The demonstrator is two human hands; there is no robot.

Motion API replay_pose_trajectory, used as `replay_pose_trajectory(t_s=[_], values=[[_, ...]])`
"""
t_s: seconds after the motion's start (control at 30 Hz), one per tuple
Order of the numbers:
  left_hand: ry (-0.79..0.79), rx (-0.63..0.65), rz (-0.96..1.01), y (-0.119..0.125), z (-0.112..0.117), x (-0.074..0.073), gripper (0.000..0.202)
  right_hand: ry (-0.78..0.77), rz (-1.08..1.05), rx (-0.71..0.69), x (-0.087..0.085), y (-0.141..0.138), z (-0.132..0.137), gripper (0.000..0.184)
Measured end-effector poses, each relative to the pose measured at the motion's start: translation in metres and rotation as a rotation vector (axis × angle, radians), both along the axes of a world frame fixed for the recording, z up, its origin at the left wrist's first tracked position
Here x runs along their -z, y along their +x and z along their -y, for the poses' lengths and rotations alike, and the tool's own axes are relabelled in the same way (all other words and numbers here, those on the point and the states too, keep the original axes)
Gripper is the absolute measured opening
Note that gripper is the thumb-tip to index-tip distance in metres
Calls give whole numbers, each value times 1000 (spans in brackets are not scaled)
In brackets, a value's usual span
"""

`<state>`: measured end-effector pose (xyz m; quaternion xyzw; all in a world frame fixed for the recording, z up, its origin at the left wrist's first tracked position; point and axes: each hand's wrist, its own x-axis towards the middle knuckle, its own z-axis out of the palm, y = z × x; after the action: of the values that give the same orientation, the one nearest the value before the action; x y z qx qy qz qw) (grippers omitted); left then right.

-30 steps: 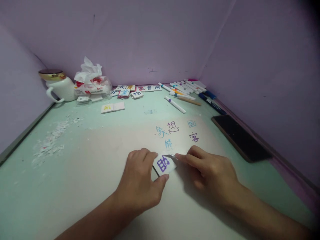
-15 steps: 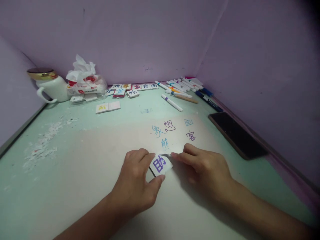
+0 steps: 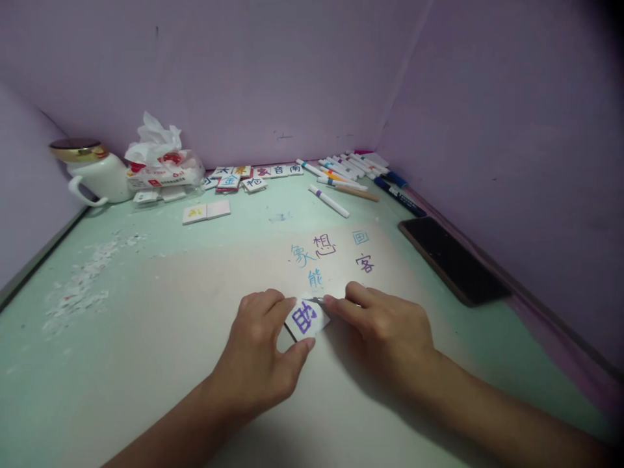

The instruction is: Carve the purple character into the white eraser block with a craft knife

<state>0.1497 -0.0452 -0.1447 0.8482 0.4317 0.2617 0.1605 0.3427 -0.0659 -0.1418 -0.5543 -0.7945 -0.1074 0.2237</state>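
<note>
A small white card (image 3: 319, 319) with a purple Chinese character lies turned at an angle on the pale work surface in front of me. My left hand (image 3: 266, 348) grips it from the left, fingers at its far corner and thumb at its near edge. A dark strip shows along the card's left edge. From the right, my right hand (image 3: 385, 328) pinches a slim metal craft knife (image 3: 318, 300), its blade tip at the card's far edge. Most of the knife's handle is hidden by the fingers.
Chinese characters (image 3: 316, 260) are written on the surface beyond my hands. A phone (image 3: 451, 260) lies right, with markers (image 3: 329, 201) behind. Lettered cards (image 3: 229, 182), tissues (image 3: 163, 172) and a white mug (image 3: 104, 179) stand at the back. Paper scraps (image 3: 82, 286) lie left.
The whole view has shifted slightly left. Both hands keep their hold on the card and the craft knife, and the blade stays at the card's far edge with barely any movement.
</note>
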Motion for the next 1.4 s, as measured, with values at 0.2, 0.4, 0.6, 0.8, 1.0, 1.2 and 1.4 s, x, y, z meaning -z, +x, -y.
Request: replay_pose_trajectory(t_s=[0.2,0.4,0.6,0.8,1.0,1.2,1.4], values=[[26,-6,-13,0,-1,2,31,46,0,-1,2,-3,-1,37],[18,-10,-14,0,-1,4,32,96,5,-23,6,-3,-1,32],[24,-11,-8,0,-2,4,31,137,5,-34,10,-4,-4,34],[32,-32,-16,0,-2,3,31,153,-21,-17,13,-7,-6,32],[36,-44,-11,1,-3,2,30,155,-19,-3,15,-9,-8,35],[11,-64,-13,3,-3,-1,27,179,-1,35,15,-12,-8,34],[-12,-83,-33,4,-2,-1,28,70,20,96,16,-15,-15,24]])
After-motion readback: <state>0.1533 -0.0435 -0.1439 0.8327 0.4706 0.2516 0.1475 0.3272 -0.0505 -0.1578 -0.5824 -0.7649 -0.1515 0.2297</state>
